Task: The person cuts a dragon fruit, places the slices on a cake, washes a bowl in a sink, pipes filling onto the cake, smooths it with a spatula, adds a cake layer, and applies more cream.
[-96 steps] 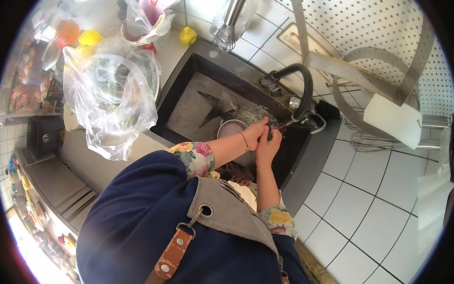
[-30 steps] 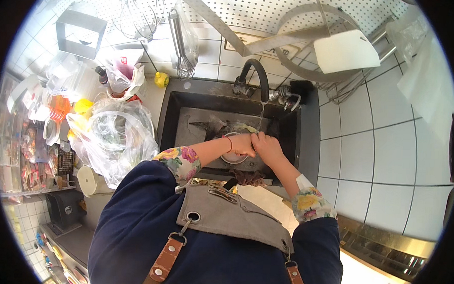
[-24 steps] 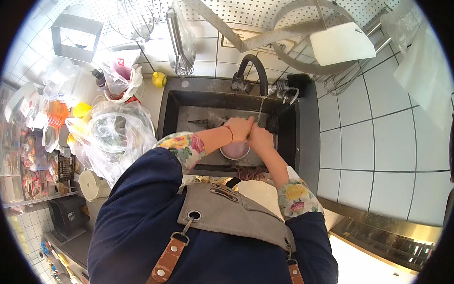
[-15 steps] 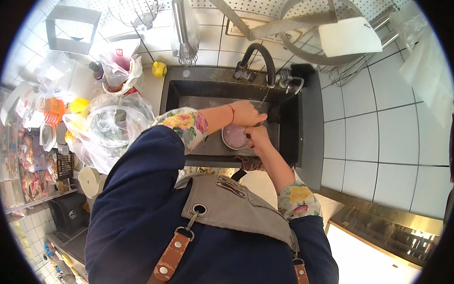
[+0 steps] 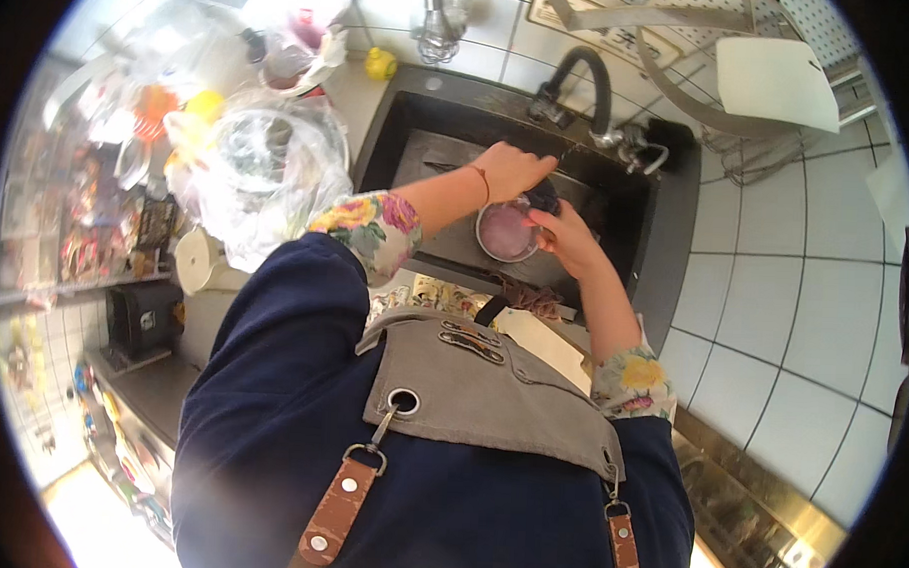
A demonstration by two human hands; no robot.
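Note:
A small round pot (image 5: pixel 506 235) with cloudy pinkish contents is in the dark sink (image 5: pixel 432 208), below the faucet. My right hand (image 5: pixel 570 240) is at its right side, fingers closed at the rim. Above the pot, my left hand (image 5: pixel 515 173) is curled with the back of the hand up; whatever its fingers hold is hidden. Between the two hands shows a dark object (image 5: pixel 544 196), too unclear to name, close to the pot's edge.
A black curved faucet (image 5: pixel 598 79) rises at the sink's back. Left of the sink stand a yellow duck-like figure (image 5: pixel 380 64) and a bowl in clear plastic bags (image 5: pixel 263 167). A brown cloth (image 5: pixel 530 298) hangs over the front edge. Metal frames (image 5: pixel 674 16) hang above.
The view has turned and shifted, so the sink appears further right and tilted. My right hand's fingers have loosened and moved on the pot's right side. More of the dark object shows.

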